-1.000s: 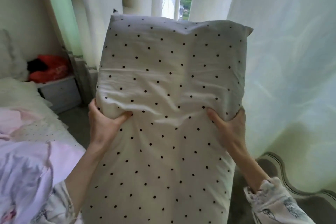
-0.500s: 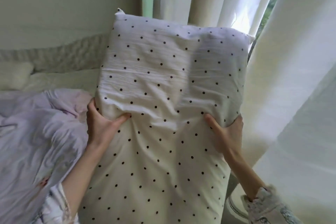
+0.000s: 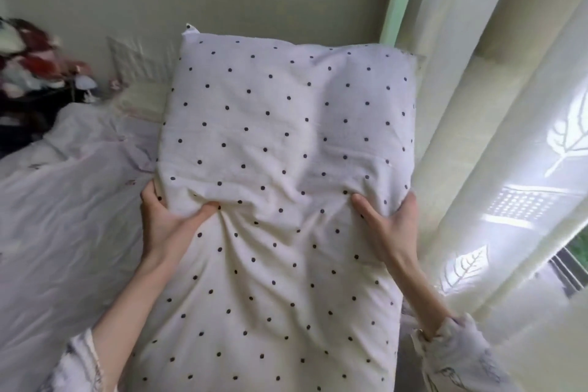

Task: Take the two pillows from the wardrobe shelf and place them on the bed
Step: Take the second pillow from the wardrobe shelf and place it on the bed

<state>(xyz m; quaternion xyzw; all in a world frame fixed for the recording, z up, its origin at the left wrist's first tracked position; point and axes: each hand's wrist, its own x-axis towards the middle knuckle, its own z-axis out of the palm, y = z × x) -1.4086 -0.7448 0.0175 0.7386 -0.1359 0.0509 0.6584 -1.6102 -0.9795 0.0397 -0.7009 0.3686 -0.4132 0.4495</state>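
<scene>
My view has swung from curtains to the bed [image 3: 63,232]. Head camera: my left hand [image 3: 168,219] and right hand [image 3: 389,226] clamp the dotted pillow [image 3: 286,143] above it; next, lower and release.

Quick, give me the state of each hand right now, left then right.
Left hand: closed on the left edge of the polka-dot pillow.
Right hand: closed on the pillow's right edge.
</scene>
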